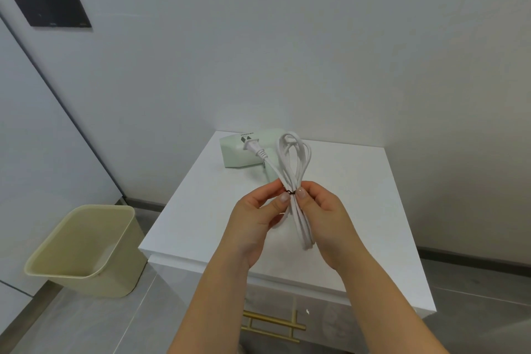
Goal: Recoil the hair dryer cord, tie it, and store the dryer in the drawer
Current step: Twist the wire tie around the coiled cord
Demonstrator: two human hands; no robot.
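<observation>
A white cord [296,164] is folded into a long bundle of loops, held upright above the white cabinet top [359,187]. Its plug [253,145] sticks out to the upper left. A thin black tie [291,192] wraps the bundle's middle. My left hand [255,221] and my right hand [321,213] pinch the bundle at the tie from either side, thumbs facing me. The pale green hair dryer [244,152] lies at the back of the cabinet top, partly hidden behind the cord.
A gold drawer handle [273,322] runs across the cabinet front below my arms. A cream plastic bin [83,250] stands on the floor to the left. A white wall rises close behind the cabinet, with a dark panel [48,3] at the upper left.
</observation>
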